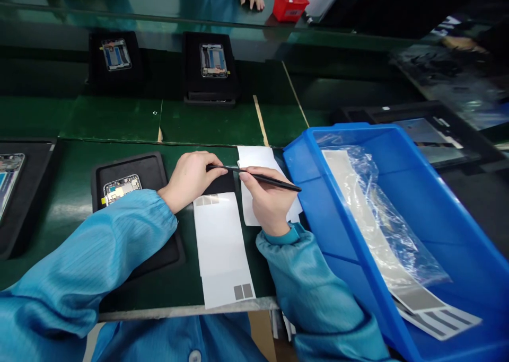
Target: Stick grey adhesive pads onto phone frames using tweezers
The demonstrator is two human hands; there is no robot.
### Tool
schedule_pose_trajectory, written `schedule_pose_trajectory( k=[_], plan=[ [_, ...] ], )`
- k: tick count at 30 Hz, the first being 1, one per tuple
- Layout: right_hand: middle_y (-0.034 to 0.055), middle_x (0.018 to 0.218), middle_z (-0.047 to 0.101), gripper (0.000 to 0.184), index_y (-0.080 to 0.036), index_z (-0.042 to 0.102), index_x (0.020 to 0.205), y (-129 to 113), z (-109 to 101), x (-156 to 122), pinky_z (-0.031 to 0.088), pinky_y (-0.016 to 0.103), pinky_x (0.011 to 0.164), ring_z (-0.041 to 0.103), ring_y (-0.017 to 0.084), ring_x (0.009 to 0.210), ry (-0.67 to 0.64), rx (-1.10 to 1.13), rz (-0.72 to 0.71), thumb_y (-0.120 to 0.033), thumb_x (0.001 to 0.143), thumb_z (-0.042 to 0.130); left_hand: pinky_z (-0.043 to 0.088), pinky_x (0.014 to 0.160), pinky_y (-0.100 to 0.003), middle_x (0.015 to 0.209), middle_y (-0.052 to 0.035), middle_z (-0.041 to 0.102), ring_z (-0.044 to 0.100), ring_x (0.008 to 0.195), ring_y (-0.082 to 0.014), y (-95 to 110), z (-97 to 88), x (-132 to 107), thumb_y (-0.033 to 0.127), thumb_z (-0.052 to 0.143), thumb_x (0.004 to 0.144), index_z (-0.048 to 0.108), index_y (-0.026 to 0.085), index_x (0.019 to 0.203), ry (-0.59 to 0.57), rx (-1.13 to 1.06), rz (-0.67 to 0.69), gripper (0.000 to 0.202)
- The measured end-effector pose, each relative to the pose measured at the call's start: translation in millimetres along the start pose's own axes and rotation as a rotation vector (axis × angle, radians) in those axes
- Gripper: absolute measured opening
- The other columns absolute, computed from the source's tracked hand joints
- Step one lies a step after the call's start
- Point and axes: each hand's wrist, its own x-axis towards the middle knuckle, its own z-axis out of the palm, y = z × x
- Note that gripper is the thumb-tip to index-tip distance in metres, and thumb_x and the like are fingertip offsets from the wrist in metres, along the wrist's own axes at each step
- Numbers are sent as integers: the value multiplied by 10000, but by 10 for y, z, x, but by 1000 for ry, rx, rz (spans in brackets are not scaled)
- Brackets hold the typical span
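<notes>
Green worktop (113, 121): right hand (268, 200) pinching a slim black tool (262, 177) above a white sheet (250, 160), its tip reaching the curled left hand (191, 181), a phone frame (122, 188) on a black mat (147, 174) just left of that hand.

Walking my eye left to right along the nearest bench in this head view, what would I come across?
Black tray, phone frame, left hand, right hand, blue plastic bin.

Green workbenches (111, 121) run in long parallel rows.
</notes>
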Motion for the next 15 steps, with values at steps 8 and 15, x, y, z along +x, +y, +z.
schedule_pose_trajectory(
  k=[8,15],
  plan=[
    [6,750,750,121,-217,761,807,-4,48,43,589,324,686,716,166,691,48,68,73,-231,722,846,482,822,-359,939,-49,746,664,933,-245,-37,-20,13,310,650,912,747,196,943,-108,244,-4,154],
    [-4,679,704,205,-195,750,825,-180,225,-51,556,305,596,648,140,587,-78,150,265,-293,690,868,460,978,-406,1243,-110,648,582,1133,-284,-129,-718,-288,262,687,870,623,143,1265,3,385,41,418]
  ],
)
